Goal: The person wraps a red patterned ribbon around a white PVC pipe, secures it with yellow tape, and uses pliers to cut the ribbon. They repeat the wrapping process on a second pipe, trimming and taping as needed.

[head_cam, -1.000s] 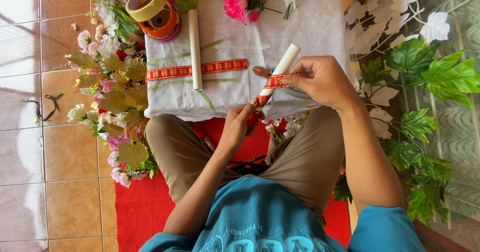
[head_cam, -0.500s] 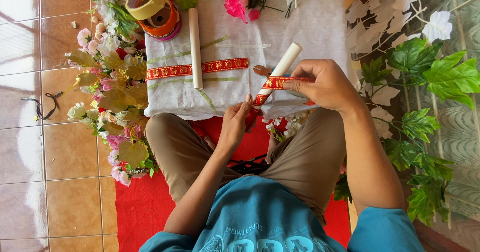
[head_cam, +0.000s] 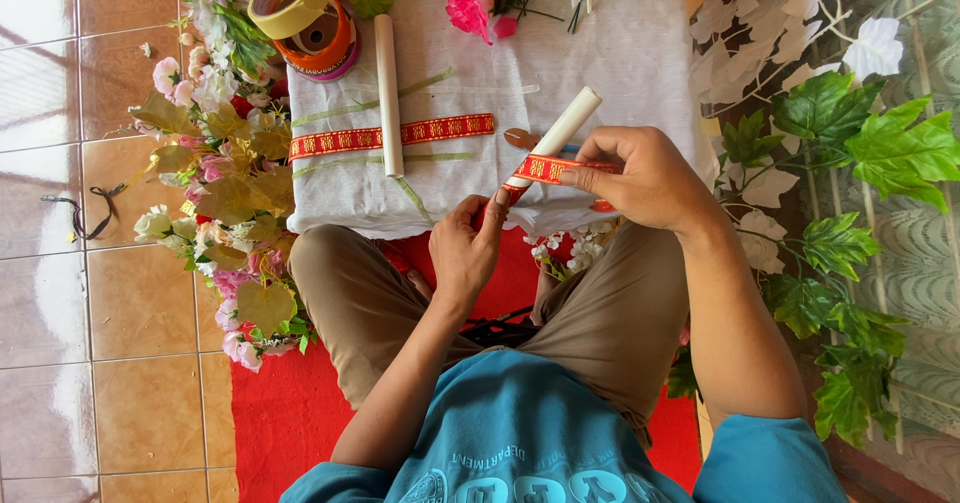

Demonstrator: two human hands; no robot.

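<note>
A white tube [head_cam: 565, 135] is being held in the right hand [head_cam: 650, 178], just above the near edge of the cloth-covered surface [head_cam: 640, 63]. Its long axis is running from about seven o'clock, at the low end beside the left hand [head_cam: 465, 248], up to about one o'clock, where the free tip is pointing away from the body. A red patterned ribbon [head_cam: 550, 169] is being wrapped around the lower part of the tube, crosswise to that axis. The right fingers [head_cam: 600, 158] are being pressed together around tube and ribbon from the three o'clock side, pinching both. The left fingers [head_cam: 497, 206] are being closed on the tube's lower end from the seven o'clock side, thumb and forefinger touching it where the ribbon ends. Both hands are touching the tube, the right higher along it, the left at its foot. A second white tube [head_cam: 388, 93] is lying at eleven o'clock on the surface, across a flat strip of ribbon [head_cam: 440, 129], well apart from both hands. Tape rolls [head_cam: 305, 13] are stacked beyond it.
</note>
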